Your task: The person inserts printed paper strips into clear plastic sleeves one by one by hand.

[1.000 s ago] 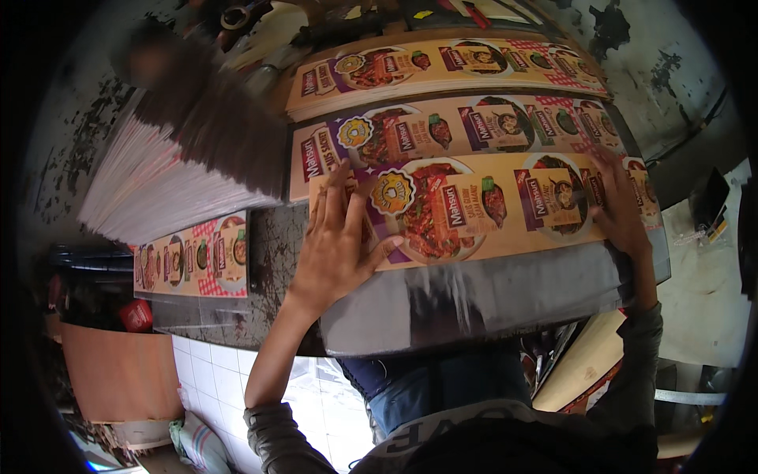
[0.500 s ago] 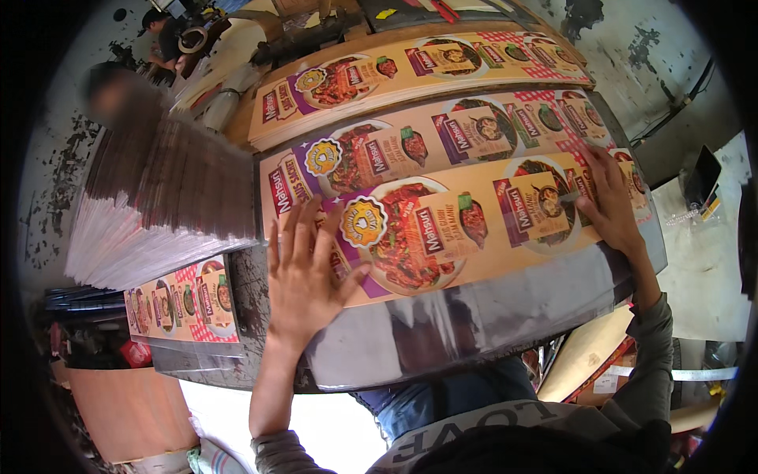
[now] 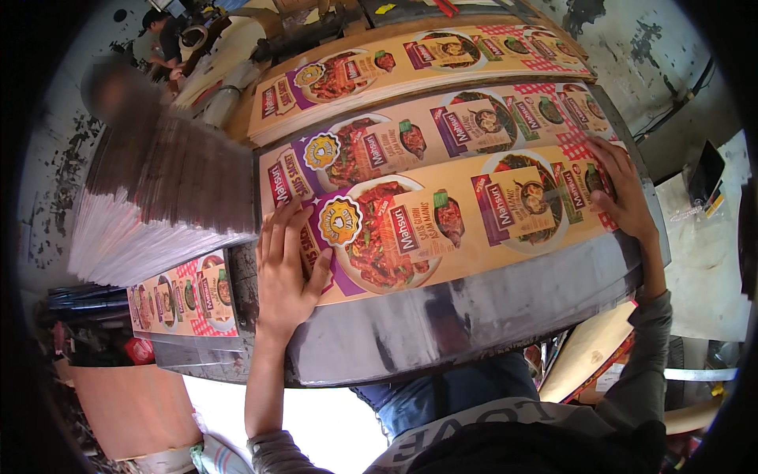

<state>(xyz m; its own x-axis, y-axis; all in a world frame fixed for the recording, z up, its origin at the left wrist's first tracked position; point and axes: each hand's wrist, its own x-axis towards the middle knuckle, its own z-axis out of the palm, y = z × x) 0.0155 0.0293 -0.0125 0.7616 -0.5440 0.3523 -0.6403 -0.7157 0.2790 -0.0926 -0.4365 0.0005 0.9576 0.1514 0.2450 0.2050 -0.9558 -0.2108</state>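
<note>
A long printed food-packaging sheet with pictures of dishes lies across the worktable in front of me. Clear glossy plastic film extends from its near edge. My left hand rests on the sheet's left end, fingers stretched out and thumb apart. Flat against the right end lies my right hand, its fingers also extended. The sheet's two ends are partly hidden under my hands. Just behind it is a similar printed sheet, overlapped by the front one.
A stack of printed sheets sits at the back of the table. At left rises a tall pile of plastic-covered sheets, with another printed sheet below it. A person is at the far left; a dark-screened device stands at right.
The front sheet and its film have shifted left. My left hand has moved left with the sheet's end, while my right hand has slid slightly right, to the opposite end.
</note>
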